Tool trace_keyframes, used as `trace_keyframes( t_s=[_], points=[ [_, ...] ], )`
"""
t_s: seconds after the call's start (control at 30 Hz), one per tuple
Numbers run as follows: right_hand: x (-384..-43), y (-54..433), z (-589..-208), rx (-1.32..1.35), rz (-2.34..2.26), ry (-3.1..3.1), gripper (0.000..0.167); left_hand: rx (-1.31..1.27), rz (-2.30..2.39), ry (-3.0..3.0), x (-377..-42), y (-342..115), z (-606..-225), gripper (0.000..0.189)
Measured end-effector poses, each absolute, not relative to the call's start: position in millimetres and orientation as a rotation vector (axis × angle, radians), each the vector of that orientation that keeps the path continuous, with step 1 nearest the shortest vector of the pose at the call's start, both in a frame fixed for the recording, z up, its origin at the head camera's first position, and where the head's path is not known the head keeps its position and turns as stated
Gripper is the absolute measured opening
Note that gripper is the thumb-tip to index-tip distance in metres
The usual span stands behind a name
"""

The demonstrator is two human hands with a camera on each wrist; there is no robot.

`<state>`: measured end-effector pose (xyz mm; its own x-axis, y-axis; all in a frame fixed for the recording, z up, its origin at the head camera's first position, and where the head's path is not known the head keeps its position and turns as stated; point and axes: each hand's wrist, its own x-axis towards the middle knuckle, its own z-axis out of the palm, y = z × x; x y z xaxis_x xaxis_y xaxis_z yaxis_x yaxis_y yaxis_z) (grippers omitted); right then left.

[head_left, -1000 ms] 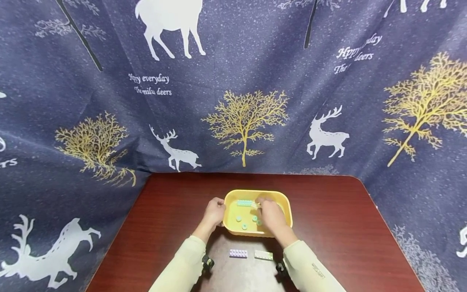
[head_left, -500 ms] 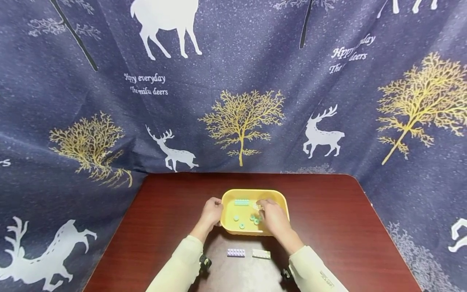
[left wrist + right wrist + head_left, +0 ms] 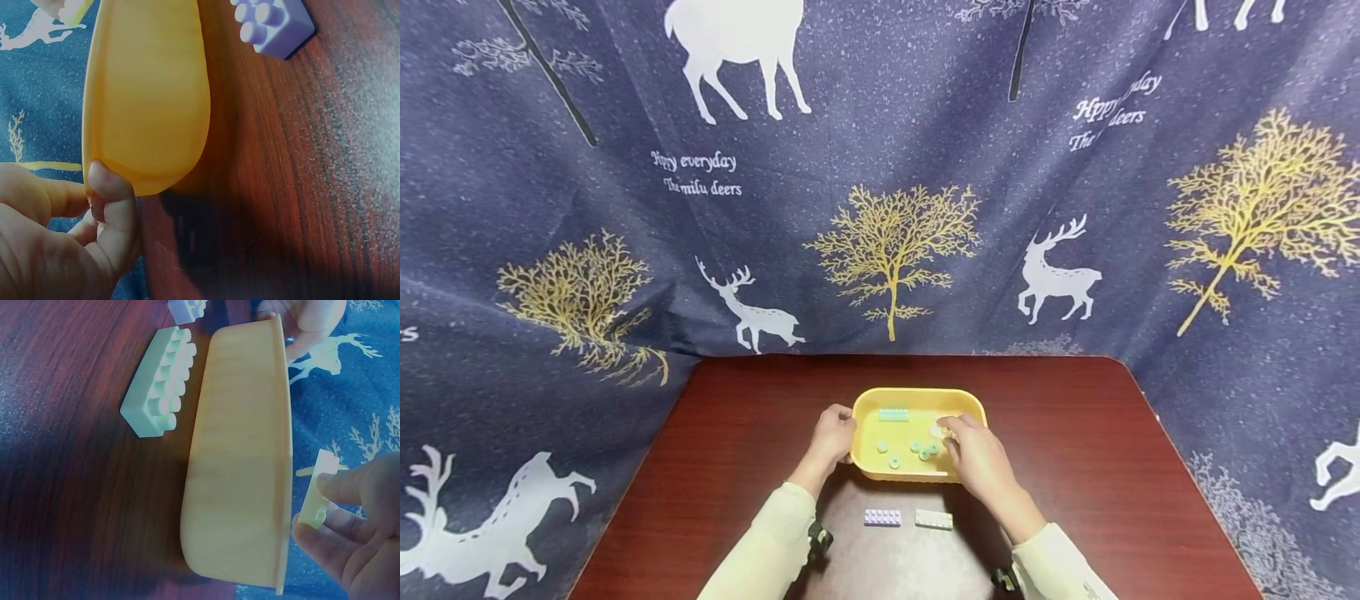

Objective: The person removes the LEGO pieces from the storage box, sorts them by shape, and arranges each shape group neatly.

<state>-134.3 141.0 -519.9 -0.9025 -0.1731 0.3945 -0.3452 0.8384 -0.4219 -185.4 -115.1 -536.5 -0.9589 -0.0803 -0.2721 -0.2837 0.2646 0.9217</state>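
Observation:
A yellow plastic bin (image 3: 898, 477) stands on the table, its left end rim pinched between the thumb and fingers of my left hand (image 3: 833, 435). Over the bin's right part, my right hand (image 3: 981, 458) pinches a pale yellow toy building brick (image 3: 324, 464); the right wrist view shows it just beyond the rim. Inside the bin lie a teal studded brick (image 3: 893, 414) along the far side and several small green round pieces (image 3: 924, 455). In front of the bin are a purple brick (image 3: 882, 517) and a pale green brick (image 3: 147, 394), studs showing.
The reddish-brown wooden table (image 3: 760, 392) runs back to a dark blue cloth (image 3: 850, 125) printed with deer and trees. Both bricks on the table lie close to the bin's near wall, between my two forearms.
My right hand has drawn back toward the right and nearer to me, with the pale yellow brick in its fingers. My left hand keeps its hold on the rim. The head view has shifted slightly.

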Motion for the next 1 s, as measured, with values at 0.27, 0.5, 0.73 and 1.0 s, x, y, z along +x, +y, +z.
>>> trace_keyframes(
  t_s=[0.27,0.5,0.73,1.0],
  points=[
    [-120,147,-514,0.396,0.727,-2.654,0.034,-0.369,1.758,2.358,-186,-116,-537,0.030],
    [-109,159,-511,0.378,0.717,-2.607,0.035,-0.365,1.764,2.351,-186,-116,-536,0.029],
    [-100,170,-513,0.345,0.751,-2.603,0.036,-0.357,1.759,2.369,-187,-116,-539,0.029],
    [-87,174,-519,0.305,0.754,-2.573,0.038,-0.361,1.763,2.357,-188,-116,-539,0.028]
  ],
)
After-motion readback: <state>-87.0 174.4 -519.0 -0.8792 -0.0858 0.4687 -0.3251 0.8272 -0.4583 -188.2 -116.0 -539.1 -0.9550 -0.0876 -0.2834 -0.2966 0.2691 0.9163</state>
